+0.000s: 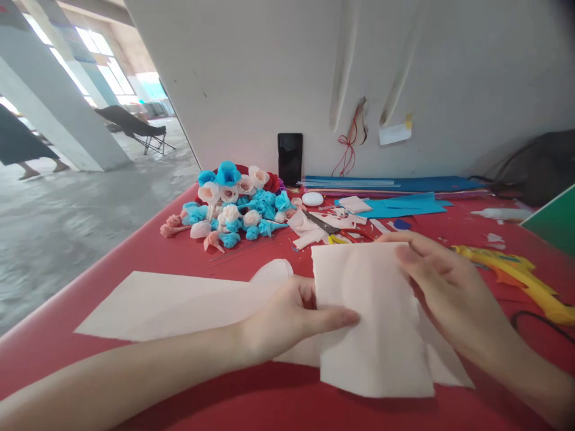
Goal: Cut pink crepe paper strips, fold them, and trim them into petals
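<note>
A pale pink sheet of crepe paper (372, 341) is held up between both hands. My left hand (291, 311) pinches its left edge, the thumb lying across the front. At the top right corner, my right hand (435, 275) grips the same sheet with thumb in front and fingers behind. Under and behind it, a long pale paper strip (179, 305) lies across the red table. A rounded paper piece (274, 270) shows just beyond my left wrist. Scissors (323, 224) rest on paper scraps past the held sheet.
Blue, white and pink paper flowers (242, 209) are heaped at the back left. A phone (290, 158) leans against the wall. Blue paper (404, 206) lies behind the scraps. On the right are a yellow glue gun (525, 275) with a cord and a green board (554, 221).
</note>
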`<control>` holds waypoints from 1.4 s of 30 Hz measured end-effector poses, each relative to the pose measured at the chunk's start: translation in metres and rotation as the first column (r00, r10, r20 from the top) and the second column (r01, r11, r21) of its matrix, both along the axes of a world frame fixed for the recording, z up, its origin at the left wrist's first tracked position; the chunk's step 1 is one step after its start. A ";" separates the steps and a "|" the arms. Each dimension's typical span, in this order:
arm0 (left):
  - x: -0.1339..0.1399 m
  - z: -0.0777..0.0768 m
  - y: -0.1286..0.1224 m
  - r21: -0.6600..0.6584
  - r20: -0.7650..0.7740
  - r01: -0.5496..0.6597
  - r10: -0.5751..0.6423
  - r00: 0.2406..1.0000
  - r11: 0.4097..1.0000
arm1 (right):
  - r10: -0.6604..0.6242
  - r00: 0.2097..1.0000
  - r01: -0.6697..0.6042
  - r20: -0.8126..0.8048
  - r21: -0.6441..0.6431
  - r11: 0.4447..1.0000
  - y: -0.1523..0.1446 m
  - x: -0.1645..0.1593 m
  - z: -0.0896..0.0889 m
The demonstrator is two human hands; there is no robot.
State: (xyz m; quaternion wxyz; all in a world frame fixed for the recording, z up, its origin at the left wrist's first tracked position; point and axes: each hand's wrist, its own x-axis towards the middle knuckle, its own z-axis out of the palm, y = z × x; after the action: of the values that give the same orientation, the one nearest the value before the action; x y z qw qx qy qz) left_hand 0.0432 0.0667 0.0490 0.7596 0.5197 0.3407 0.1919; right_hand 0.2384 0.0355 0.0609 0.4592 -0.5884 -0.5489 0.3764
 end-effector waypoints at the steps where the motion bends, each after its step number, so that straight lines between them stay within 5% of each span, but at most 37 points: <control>1: -0.001 0.003 0.001 0.029 -0.022 -0.027 0.027 0.999 0.999 | 0.093 0.995 -0.095 -0.047 -0.043 0.995 0.000 0.002 0.000; 4: -0.004 0.009 0.008 0.132 -0.057 -0.097 0.105 0.993 0.986 | 0.356 0.926 -0.373 -0.127 -0.161 0.914 0.002 0.007 0.003; 6: -0.006 0.012 0.013 0.180 -0.049 -0.114 0.124 0.991 0.977 | 0.404 0.902 -0.428 -0.152 -0.193 0.883 0.003 0.008 0.006; 13: -0.009 0.019 0.021 0.274 -0.011 -0.077 0.083 0.997 0.959 | 0.376 0.862 -0.445 -0.341 -0.151 0.883 0.003 0.009 0.001; 19: -0.014 0.021 0.020 0.367 0.179 -0.095 0.030 0.983 0.925 | 0.190 0.831 -0.308 -0.523 -0.148 0.940 -0.001 0.006 0.005; 25: -0.015 0.024 0.019 0.438 0.230 -0.069 -0.038 0.972 0.896 | 0.180 0.869 -0.276 -0.461 -0.148 0.950 -0.006 0.000 0.016; 35: -0.018 0.018 0.022 0.399 0.306 -0.038 -0.093 0.948 0.916 | 0.400 0.824 -0.442 -0.401 -0.014 0.897 -0.003 0.010 0.007; 42: -0.021 0.024 0.015 0.593 0.277 -0.026 -0.174 0.945 0.804 | 0.361 0.854 -0.380 -0.374 0.026 0.925 -0.010 0.004 0.009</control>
State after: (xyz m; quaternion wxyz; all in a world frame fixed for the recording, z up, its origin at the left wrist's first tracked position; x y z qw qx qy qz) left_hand 0.0219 0.0821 0.0731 0.6123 0.7047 0.1165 0.3391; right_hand 0.2419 0.0251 0.0695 0.4591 -0.4006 -0.5453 0.5757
